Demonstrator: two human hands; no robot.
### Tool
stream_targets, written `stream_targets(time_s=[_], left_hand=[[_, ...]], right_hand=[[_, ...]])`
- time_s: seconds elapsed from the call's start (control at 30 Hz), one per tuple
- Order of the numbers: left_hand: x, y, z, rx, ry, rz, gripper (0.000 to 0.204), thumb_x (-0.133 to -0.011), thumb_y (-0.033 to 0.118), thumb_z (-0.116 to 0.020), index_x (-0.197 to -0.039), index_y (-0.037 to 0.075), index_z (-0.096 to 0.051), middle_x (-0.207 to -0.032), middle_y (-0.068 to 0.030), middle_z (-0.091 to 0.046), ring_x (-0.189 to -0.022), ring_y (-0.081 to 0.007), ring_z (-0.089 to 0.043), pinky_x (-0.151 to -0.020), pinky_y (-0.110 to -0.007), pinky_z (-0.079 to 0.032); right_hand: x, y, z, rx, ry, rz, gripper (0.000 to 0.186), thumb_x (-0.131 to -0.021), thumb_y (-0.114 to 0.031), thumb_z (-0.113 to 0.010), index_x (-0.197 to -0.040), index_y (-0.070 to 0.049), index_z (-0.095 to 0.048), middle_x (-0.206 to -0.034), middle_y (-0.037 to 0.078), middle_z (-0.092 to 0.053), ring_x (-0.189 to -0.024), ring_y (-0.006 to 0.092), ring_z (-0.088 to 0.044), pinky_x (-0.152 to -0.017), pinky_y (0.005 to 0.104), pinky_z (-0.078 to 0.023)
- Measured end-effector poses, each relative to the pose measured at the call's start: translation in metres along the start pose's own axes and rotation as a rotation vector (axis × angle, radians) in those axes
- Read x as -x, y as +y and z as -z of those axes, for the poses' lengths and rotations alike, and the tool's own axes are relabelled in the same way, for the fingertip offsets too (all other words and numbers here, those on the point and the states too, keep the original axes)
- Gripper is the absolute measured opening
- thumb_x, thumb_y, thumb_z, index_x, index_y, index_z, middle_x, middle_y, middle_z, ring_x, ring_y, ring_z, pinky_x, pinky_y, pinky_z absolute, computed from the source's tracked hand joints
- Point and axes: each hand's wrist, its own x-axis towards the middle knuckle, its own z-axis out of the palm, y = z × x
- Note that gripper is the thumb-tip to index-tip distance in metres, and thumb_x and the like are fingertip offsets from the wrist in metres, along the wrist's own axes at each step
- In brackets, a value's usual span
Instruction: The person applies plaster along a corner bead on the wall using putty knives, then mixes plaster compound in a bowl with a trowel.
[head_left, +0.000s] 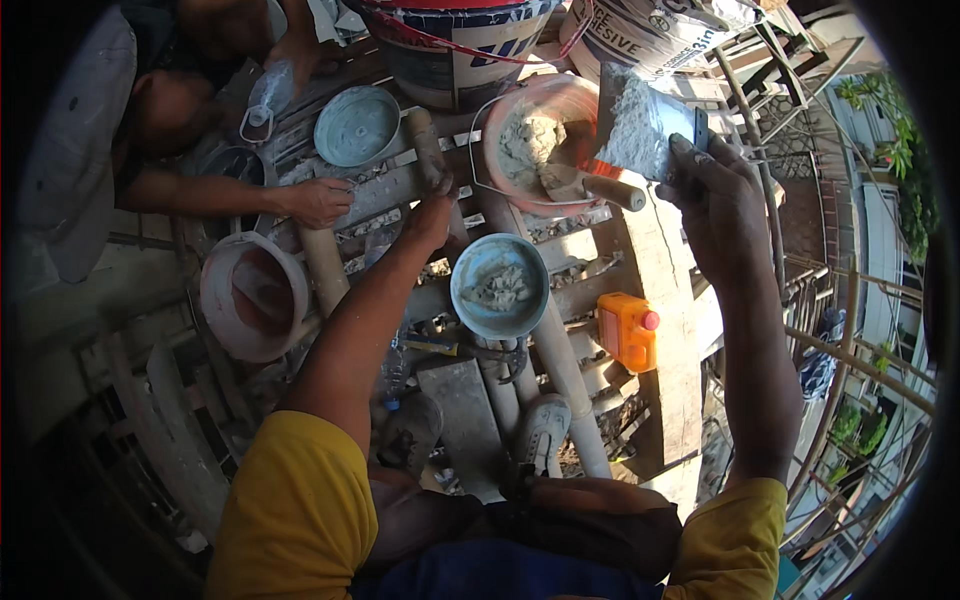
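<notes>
Gripping mortar-coated trowel blade (640, 125), right hand (715, 195) holds it just right of pink mortar bucket (540, 145), blade's long axis slanting up-left over rim. Left hand (432, 215) lower-left of bucket, seemingly clasping wooden pole (430, 150); right hand nearer.

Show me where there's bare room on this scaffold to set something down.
Barest: the wide plank between the orange container and the scaffold's outer edge, below the right hand. Crowded: around the blue bowl, pink bucket and left hand.
</notes>
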Motion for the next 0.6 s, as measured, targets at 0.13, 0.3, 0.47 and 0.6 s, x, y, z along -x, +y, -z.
stream_targets(time_s=[0.13, 0.3, 0.47, 0.6], left_hand=[[0.011, 0.039, 0.014, -0.041, -0.056, -0.095, 0.053, -0.081, 0.003, -0.063, -0.131, 0.000, -0.049, -0.141, -0.0213, -0.041, -0.123, -0.0391, -0.048, -0.102, -0.041, -0.043], [0.040, 0.072, 0.036, 0.292, -0.101, -0.041, 0.048, -0.090, 0.043, -0.057, -0.107, -0.001, -0.066, -0.100, -0.0263, -0.065, -0.096, -0.0372, -0.064, -0.083, -0.042, -0.050], [0.060, 0.070, 0.042, 0.163, -0.326, 0.128, 0.058, -0.094, 0.052, -0.047, -0.107, -0.001, -0.066, -0.098, -0.0236, -0.067, -0.095, -0.0351, -0.065, -0.084, -0.040, -0.049], [0.080, 0.060, 0.018, 0.437, -0.155, -0.074, 0.059, -0.096, 0.051, -0.044, -0.122, 0.001, -0.058, -0.111, -0.0244, -0.063, -0.108, -0.0316, -0.061, -0.092, -0.037, -0.046]], right_hand=[[0.058, 0.096, 0.008, 0.124, 0.069, -0.225, 0.019, -0.090, -0.005, -0.057, -0.106, 0.004, -0.055, -0.085, 0.008, -0.064, -0.068, 0.0133, -0.062, -0.063, 0.0277, -0.053], [0.074, 0.205, 0.022, 0.385, 0.128, -0.103, 0.017, -0.087, -0.003, -0.058, -0.101, 0.005, -0.054, -0.082, 0.017, -0.065, -0.066, 0.0262, -0.066, -0.061, 0.0376, -0.055], [0.079, 0.244, 0.007, 1.050, -0.051, 0.296, 0.025, -0.083, -0.003, -0.052, -0.106, 0.003, -0.046, -0.080, 0.030, -0.061, -0.074, 0.0478, -0.060, -0.061, 0.0535, -0.047], [0.086, 0.247, 0.004, 1.118, -0.135, 0.497, 0.018, -0.085, -0.002, -0.049, -0.103, -0.002, -0.047, -0.078, 0.027, -0.059, -0.071, 0.0464, -0.059, -0.057, 0.0526, -0.047]])
